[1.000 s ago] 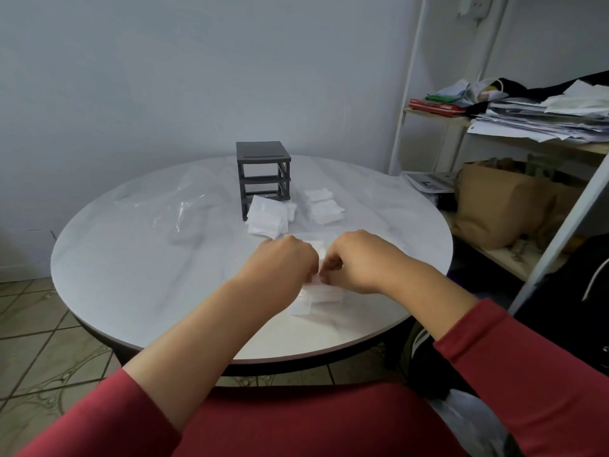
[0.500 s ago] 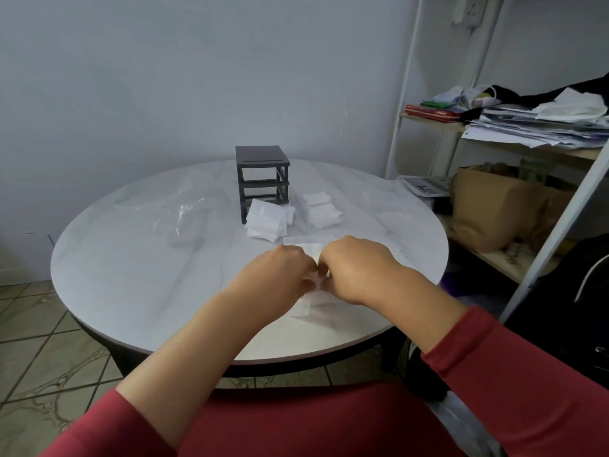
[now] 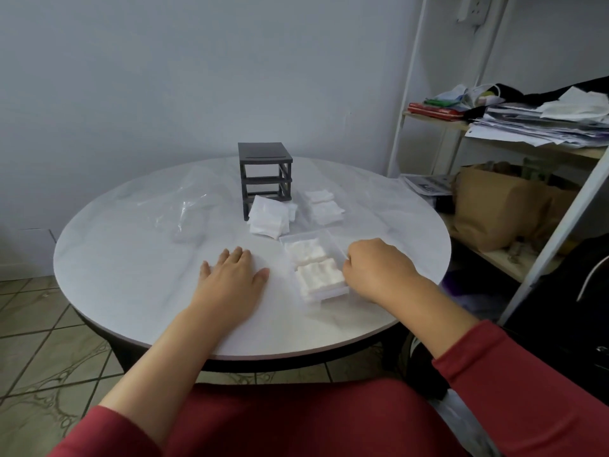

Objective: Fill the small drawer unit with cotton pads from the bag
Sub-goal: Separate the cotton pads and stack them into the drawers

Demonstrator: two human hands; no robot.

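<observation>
A clear drawer (image 3: 333,239) of cotton pads (image 3: 309,253) lies on the desk (image 3: 131,258), in front of the dark drawer unit (image 3: 265,169). The right hand (image 3: 375,270) curls at the drawer's right wall, fingertips hidden, so its grip cannot be told. The left hand (image 3: 230,277) rests flat, fingers spread. The clear bag (image 3: 188,209) is hard to make out. The print on the shelf papers (image 3: 428,188) is too small to read.

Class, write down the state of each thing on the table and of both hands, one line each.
Drawer frame, upright, upper slots empty.
Drawer, out of the frame, on the table, filled with pads.
Loose pads, piled before the frame.
Bag, lying crumpled.
Left hand, flat on the table.
Right hand, curled, gripping the drawer's side.
</observation>
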